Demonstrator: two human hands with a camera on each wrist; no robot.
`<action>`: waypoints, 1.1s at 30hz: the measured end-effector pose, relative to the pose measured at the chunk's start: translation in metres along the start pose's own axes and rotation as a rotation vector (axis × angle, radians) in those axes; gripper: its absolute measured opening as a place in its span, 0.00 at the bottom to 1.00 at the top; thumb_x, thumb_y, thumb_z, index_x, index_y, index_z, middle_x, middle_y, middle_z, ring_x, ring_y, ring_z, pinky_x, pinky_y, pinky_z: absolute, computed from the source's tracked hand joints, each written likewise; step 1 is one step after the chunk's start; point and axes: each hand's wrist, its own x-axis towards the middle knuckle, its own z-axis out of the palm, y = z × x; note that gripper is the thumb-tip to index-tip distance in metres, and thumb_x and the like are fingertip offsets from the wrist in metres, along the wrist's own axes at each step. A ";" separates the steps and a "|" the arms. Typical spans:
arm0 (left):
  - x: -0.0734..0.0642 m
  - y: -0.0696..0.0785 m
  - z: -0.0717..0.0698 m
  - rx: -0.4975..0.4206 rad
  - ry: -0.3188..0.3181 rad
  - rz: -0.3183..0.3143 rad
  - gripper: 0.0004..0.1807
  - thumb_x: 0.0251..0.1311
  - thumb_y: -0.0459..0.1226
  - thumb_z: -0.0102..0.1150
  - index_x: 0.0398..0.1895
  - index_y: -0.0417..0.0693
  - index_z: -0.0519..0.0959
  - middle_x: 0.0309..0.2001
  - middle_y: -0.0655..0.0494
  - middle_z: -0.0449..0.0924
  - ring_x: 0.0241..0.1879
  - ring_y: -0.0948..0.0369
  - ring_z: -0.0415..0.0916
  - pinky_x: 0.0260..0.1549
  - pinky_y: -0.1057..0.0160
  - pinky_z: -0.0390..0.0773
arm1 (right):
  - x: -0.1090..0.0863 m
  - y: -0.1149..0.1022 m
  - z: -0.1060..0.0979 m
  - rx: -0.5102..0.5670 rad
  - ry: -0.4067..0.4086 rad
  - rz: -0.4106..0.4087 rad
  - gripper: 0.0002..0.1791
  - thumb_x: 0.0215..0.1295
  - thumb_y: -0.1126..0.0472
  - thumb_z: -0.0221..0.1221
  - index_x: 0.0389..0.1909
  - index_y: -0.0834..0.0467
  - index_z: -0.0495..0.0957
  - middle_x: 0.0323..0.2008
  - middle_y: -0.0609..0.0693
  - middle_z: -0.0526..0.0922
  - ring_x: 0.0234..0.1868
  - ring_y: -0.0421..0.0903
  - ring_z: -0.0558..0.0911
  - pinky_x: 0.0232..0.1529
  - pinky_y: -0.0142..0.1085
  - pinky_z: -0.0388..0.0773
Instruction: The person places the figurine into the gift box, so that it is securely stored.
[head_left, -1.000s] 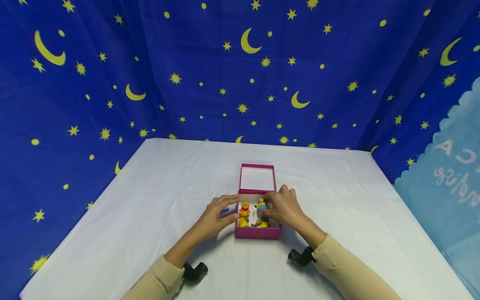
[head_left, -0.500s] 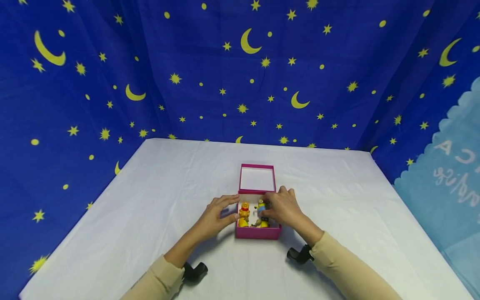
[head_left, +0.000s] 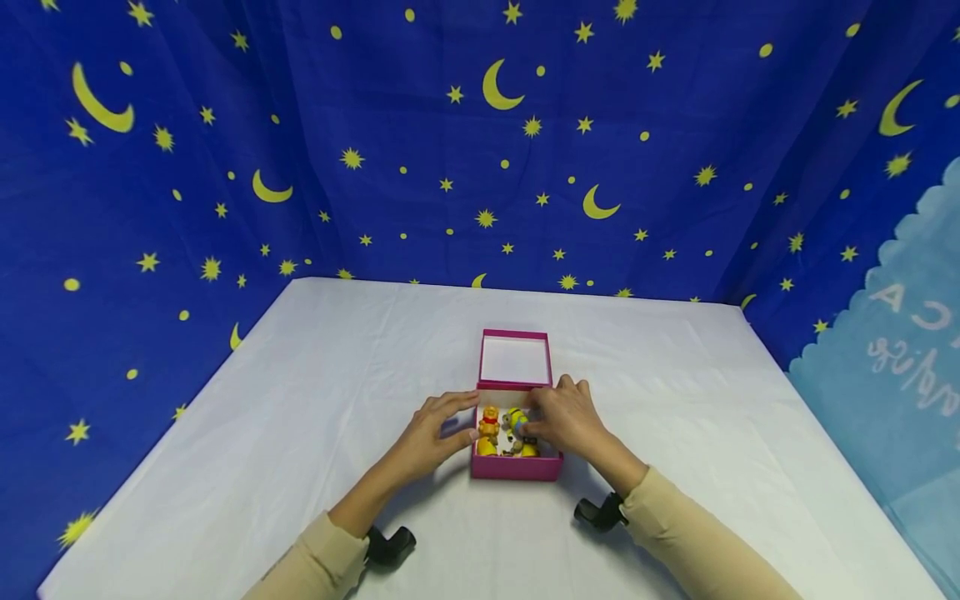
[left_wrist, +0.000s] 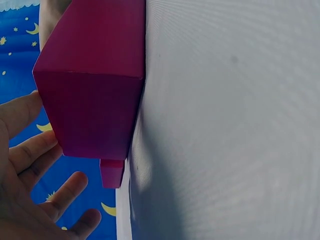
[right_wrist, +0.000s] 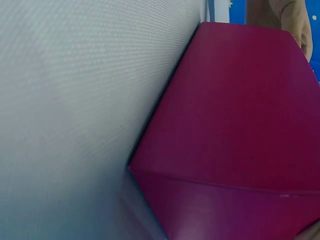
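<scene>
In the head view a magenta box (head_left: pixel 517 468) with a white inside holds several small toy figures. My right hand (head_left: pixel 572 417) reaches in over the right side and pinches a yellow-and-blue Minion figure (head_left: pixel 515 421), which leans to the left; the fingertips are partly hidden. Along the left wall sits a Winnie the Pooh figure (head_left: pixel 489 422) in a red shirt. My left hand (head_left: pixel 431 432) rests its extended fingertips at the left rim. The left wrist view shows those spread fingers (left_wrist: pixel 32 152) against the box's side. Only a sliver of right hand shows low in the right wrist view.
Behind the box lies its lid (head_left: pixel 516 358), white side up with a magenta rim. More yellow figures (head_left: pixel 529 448) lie near the front wall inside. A white cloth (head_left: pixel 360 350) covers the table, and a blue star-and-moon curtain (head_left: pixel 420 125) stands behind it.
The Minion figure in my right hand has gone from upright to tilted, its head swinging left. The left hand and the box have stayed in place.
</scene>
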 end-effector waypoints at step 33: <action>-0.001 -0.001 0.000 -0.003 0.002 -0.006 0.28 0.58 0.43 0.62 0.62 0.47 0.72 0.65 0.59 0.70 0.61 0.53 0.65 0.58 0.45 0.58 | -0.003 0.007 -0.003 0.136 0.121 -0.107 0.15 0.49 0.53 0.70 0.40 0.47 0.85 0.40 0.43 0.87 0.42 0.49 0.67 0.44 0.46 0.57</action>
